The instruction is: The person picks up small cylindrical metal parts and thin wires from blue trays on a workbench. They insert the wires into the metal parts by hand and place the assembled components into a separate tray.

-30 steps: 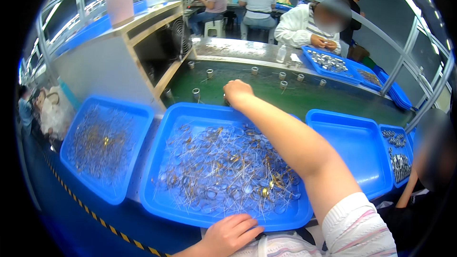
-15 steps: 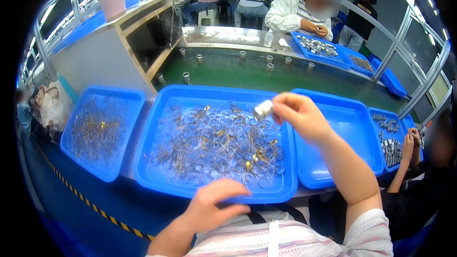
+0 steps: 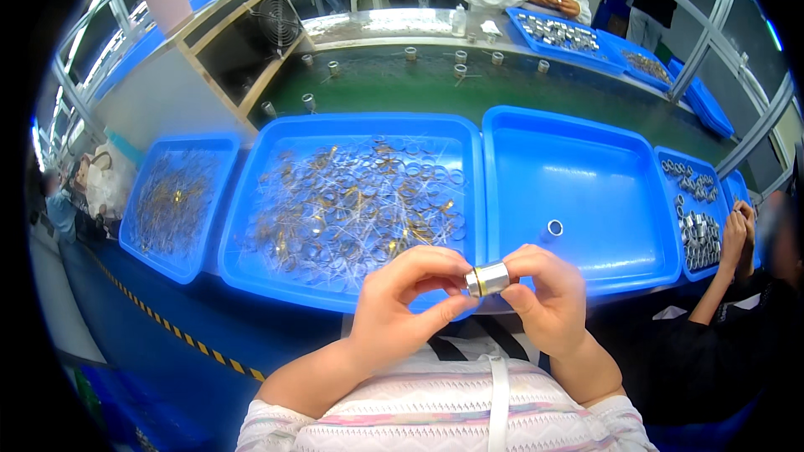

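Just in front of my body, a short silver metal cylinder [image 3: 491, 279] with a thin yellow band is held level between my two hands. My left hand [image 3: 400, 297] pinches its banded left end between thumb and fingers. Around the plain right end, the thumb and fingers of my right hand [image 3: 548, 293] are closed. Beyond my hands lies a wide blue tray [image 3: 352, 124] heaped with thin rings, wire-like strands and some yellow bits. To its right, another blue tray [image 3: 578, 176] bears one small silver ring-shaped piece [image 3: 555, 228].
A smaller blue tray [image 3: 138, 201] of strands sits at left. On the right, another blue tray [image 3: 702, 272] holds silver cylinders beside a co-worker's hands [image 3: 737, 230]. Several cylinders stand on the green belt [image 3: 377, 88]. Across it, a person handles parts near a blue tray [image 3: 578, 54].
My right hand has come down and toward me with the cylinder, and my left hand has risen to grip its other end. The ring-shaped piece in the right-hand tray now shows.
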Motion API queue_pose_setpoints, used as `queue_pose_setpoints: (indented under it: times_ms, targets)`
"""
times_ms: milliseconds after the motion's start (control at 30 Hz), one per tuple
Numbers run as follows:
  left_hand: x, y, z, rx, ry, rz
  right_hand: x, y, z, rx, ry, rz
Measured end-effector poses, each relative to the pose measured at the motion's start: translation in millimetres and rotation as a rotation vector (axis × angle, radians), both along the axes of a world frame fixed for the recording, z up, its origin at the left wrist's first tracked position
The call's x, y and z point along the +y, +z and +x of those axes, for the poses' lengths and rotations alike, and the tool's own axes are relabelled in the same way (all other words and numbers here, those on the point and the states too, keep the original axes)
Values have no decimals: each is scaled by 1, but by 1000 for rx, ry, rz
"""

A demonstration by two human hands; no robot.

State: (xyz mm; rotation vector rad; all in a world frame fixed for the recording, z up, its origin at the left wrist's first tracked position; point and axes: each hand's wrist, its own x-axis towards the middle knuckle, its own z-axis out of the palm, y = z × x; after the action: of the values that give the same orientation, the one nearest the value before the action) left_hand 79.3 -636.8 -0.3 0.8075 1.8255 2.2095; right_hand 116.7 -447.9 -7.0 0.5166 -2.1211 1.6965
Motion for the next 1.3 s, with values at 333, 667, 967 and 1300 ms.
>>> queue_pose_setpoints:
  times_ms: [333,667,967,1300]
  targets:
    - [32,2,11,-11,115,13,31,0,-11,98,69,21]
    - [20,-3,22,-285,64,149,24,3,-18,158,157,117]
    - [-2,3,-14,-478,-164,72,-2,-8,-22,192,28,158]
    - [-31,-19,-37,-742,-319,108,-32,-6,-13,-97,-6,-52]
